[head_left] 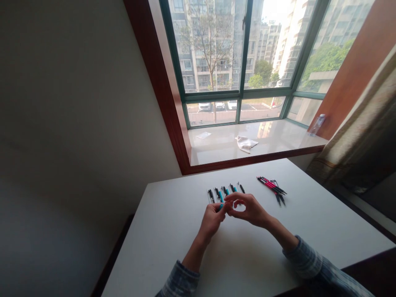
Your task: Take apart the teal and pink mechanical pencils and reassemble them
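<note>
Over the white table, my left hand (212,220) is closed around a small teal pen part (220,207), mostly hidden by the fingers. My right hand (249,209) meets it at the fingertips, thumb and fingers curled into a ring. Whatever the right fingertips pinch is too small to make out. Just beyond both hands, a row of pen parts (217,193) in black, teal and clear lies on the table, partly covered by the fingers. To the right rests a pile of pink and black pens (272,186), some crossing over others.
The white table (173,231) stands against a wall and a window sill (216,154). On the sill are a crumpled white cloth (246,144), a flat white paper (203,135) and a clear bottle (317,125). A curtain (352,119) hangs at the right.
</note>
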The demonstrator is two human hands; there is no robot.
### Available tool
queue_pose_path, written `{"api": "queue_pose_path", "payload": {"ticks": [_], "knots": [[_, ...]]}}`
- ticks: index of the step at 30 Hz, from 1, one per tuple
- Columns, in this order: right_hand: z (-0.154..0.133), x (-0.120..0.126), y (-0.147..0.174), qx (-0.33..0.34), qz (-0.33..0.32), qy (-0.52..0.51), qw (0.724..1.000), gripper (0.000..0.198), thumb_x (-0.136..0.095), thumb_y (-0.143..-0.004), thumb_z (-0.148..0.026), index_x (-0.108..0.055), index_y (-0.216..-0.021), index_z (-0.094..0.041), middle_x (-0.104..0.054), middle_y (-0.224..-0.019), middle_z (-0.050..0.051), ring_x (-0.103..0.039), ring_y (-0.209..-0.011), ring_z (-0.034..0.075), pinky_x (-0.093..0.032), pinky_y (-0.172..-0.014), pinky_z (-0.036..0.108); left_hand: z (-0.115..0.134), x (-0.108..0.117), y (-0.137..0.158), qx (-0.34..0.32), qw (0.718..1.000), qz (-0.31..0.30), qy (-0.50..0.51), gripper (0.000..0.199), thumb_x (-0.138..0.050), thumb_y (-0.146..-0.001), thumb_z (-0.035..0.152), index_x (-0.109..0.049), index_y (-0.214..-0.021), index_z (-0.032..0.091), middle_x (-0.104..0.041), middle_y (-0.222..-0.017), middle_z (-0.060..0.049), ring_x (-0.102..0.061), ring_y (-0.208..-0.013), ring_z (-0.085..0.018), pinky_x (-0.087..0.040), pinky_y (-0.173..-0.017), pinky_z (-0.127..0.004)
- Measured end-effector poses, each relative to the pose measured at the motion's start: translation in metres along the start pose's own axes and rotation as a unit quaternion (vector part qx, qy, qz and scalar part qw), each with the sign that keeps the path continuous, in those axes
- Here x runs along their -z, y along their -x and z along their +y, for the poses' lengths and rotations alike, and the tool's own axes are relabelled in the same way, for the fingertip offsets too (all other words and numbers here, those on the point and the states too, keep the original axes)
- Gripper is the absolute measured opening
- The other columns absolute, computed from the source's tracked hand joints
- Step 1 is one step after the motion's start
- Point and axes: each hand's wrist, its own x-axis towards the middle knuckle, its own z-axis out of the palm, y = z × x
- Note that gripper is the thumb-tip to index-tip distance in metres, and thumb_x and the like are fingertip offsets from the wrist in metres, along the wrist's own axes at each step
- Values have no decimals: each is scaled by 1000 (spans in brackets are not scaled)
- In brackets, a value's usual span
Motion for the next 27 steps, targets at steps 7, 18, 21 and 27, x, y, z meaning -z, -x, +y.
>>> {"api": "queue_pose_path", "payload": {"ticks": [7,18,21,27], "knots": [[5,1,-3,20,27,67,997,27,-71,-89,-29,-71,-115,-25,-77,-96,3,-70,-79,18,-59,-76,33,-2,-1,0,2,1000,16,9,56,-71,-78,68,-78,-79,12,-45,-54,3,-33,-53,-10,-23,-52,-24],[75,55,-25,-7,25,333,943,46,-63,-89,-11,-65,-133,-25,-74,-107,9,-67,-103,26,-56,-92,46,5,-1,-2,-2,998,51,32,53,-71,-81,62,-80,-98,13,-66,-82,-7,-39,-55,-8,-27,-52,-23],[84,54,-23,-14,22,343,939,46,-64,-88,-10,-66,-132,-24,-74,-106,9,-67,-103,26,-56,-94,46,5,-2,-2,-3,997,75,35,53,-71,-80,62,-79,-100,13,-65,-85,-7,-41,-57,-9,-30,-54,-23],[77,59,-22,-13,49,290,956,32,-64,-90,-17,-73,-121,-23,-74,-110,10,-68,-102,26,-56,-93,45,5,-1,-4,-3,991,106,86,52,-68,-80,58,-78,-105,13,-67,-97,-10,-51,-66,-12,-40,-60,-24]]}}
